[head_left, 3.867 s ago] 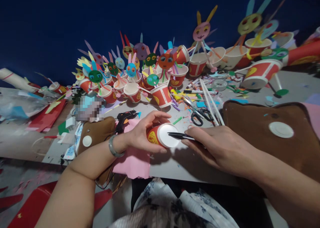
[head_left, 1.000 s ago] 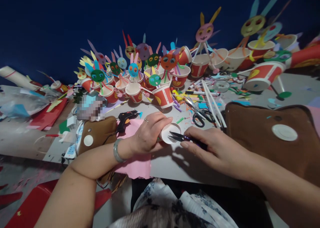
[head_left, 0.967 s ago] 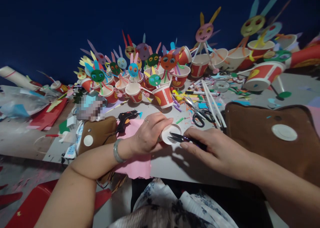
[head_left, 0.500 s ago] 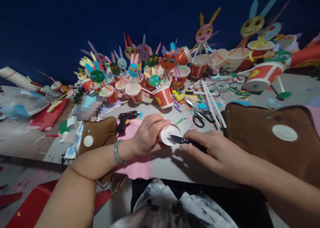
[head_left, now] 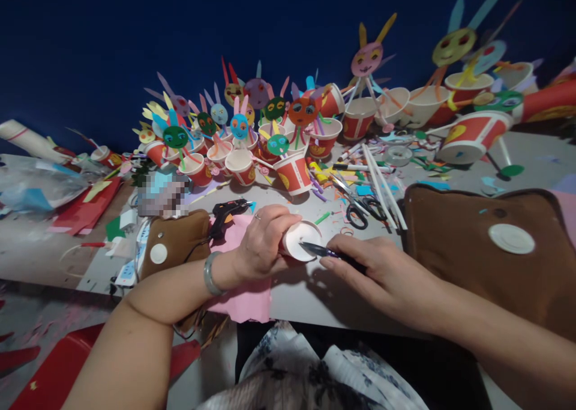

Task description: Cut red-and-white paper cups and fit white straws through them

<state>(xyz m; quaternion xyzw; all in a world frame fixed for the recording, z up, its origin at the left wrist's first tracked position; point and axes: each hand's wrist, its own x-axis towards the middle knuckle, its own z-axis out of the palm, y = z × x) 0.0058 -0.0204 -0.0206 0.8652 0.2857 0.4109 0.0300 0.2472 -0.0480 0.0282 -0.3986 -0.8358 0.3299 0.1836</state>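
My left hand point(head_left: 265, 242), with a ring and a bangle at its wrist, is wrapped round a paper cup point(head_left: 294, 237). The cup is tipped so that its white round base faces me, and a small dark mark shows near the base's middle. Dark scissors point(head_left: 330, 253) are gripped in my right hand point(head_left: 382, 275), most of their handles hidden by my fingers. Their blades are closed together, and the tips touch the cup's base near the mark. Pink paper point(head_left: 240, 299) lies under my left forearm.
Behind my hands stand several red-and-white paper cups point(head_left: 240, 167) with rabbit-faced paper figures. A black glue gun point(head_left: 227, 215), black-handled scissors point(head_left: 360, 212) and white paper sticks point(head_left: 382, 185) lie nearer. Brown padded pouches point(head_left: 468, 263) flank the work area.
The scissor blades, slightly apart before, have come together with their tips at the base's middle. Both hands and the cup have shifted slightly to the left.
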